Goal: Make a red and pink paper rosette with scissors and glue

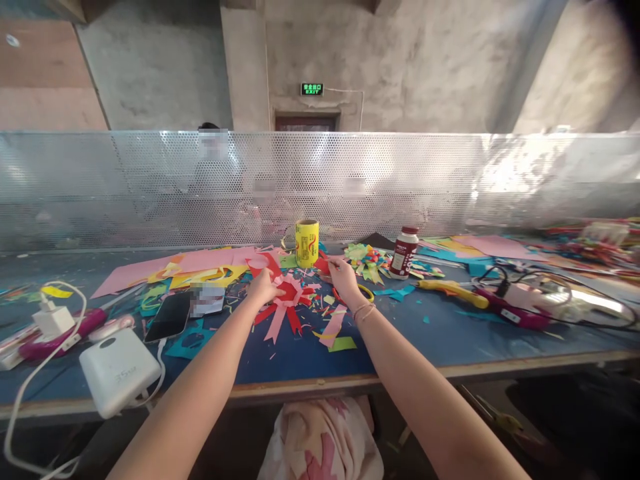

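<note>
Both my hands reach over the middle of the blue table among cut coloured paper. My right hand (344, 279) is pinched closed on a small red paper piece (323, 265). My left hand (264, 289) has its fingers closed on red paper (264, 259); the exact grip is partly hidden. Right by its fingertips lies a star-like red and pink paper cutout (290, 293) with strips pointing outward. Beneath my right hand, scissors with a yellow handle (367, 293) are partly covered. A pink paper strip (334, 323) and a green paper piece (343, 343) lie nearer me.
A yellow tape roll (307, 244) stands behind my hands, a dark red bottle (404, 252) to the right. At left are a phone (169, 317), a white power bank (119, 370) and cables. A yellow utility knife (453, 292) lies right. A perforated metal screen (320, 180) borders the back.
</note>
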Tool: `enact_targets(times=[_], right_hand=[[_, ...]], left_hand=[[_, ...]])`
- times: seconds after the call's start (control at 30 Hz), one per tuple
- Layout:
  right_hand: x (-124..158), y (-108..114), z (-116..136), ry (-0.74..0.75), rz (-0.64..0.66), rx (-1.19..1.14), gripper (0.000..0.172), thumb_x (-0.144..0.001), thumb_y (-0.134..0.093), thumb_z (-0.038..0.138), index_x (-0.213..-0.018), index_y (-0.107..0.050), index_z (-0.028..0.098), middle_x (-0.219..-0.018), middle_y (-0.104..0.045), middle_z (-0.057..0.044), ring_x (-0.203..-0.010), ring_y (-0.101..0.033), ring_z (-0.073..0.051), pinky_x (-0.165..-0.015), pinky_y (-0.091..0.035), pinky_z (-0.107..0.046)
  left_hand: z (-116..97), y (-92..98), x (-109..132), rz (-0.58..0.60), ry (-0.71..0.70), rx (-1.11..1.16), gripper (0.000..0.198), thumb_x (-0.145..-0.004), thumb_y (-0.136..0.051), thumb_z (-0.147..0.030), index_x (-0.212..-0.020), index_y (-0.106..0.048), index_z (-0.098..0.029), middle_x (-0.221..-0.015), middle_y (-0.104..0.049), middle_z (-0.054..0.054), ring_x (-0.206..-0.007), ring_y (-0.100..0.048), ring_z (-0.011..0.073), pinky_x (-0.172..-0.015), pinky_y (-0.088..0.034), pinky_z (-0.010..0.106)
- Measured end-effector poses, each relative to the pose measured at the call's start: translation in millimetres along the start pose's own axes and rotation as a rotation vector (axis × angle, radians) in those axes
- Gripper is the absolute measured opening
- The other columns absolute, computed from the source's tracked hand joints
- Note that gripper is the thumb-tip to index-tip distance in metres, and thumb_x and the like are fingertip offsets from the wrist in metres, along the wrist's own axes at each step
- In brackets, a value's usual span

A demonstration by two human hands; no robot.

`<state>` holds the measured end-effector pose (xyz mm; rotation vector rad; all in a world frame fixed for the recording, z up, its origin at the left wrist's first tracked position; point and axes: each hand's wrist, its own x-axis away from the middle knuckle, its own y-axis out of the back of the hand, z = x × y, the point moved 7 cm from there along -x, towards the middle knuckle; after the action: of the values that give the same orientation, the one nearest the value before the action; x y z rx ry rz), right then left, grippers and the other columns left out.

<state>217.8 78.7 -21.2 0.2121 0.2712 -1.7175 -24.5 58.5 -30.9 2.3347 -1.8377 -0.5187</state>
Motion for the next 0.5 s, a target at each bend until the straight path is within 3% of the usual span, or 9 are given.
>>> enact_targets(times=[0.23,0.37,0.5], right_hand=[[-4,13,15,0.111,-0.076,0.143,0.025,-0.071,-0.046,0.02,-0.092,-0.058,0.016,-0.094,-0.064,-0.006,-0.078,-0.064,-0.015,-0.071,-0.055,-0.03],[-5,21,22,0.173,-0.14,0.26,0.03,-0.07,-0.048,0.024,-0.097,-0.058,0.015,-0.094,-0.064,-0.006,-0.075,-0.062,-0.015,-0.068,-0.053,-0.03],[-3,22,31,0.251,-0.158,0.395,0.027,-0.07,-0.051,0.024,-0.093,-0.061,0.014,-0.09,-0.066,-0.007,-0.078,-0.06,-0.016,-0.074,-0.049,-0.031]], left_hand=[[-24,-8.0,-1,0.031,-0.22,0.121,0.054,-0.041,-0.076,-0.004,-0.087,-0.055,-0.019,-0.074,-0.055,-0.003,-0.063,-0.051,0.0106,-0.059,-0.037,0.021],[-32,-7.3,4,0.05,-0.235,0.225,0.057,-0.041,-0.078,-0.008,-0.093,-0.057,-0.019,-0.082,-0.057,0.0,-0.063,-0.05,0.0093,-0.058,-0.039,0.021],[-48,-6.8,17,0.092,-0.246,0.158,0.053,-0.048,-0.077,-0.015,-0.098,-0.06,-0.017,-0.094,-0.062,0.005,-0.069,-0.053,0.0109,-0.061,-0.042,0.023]])
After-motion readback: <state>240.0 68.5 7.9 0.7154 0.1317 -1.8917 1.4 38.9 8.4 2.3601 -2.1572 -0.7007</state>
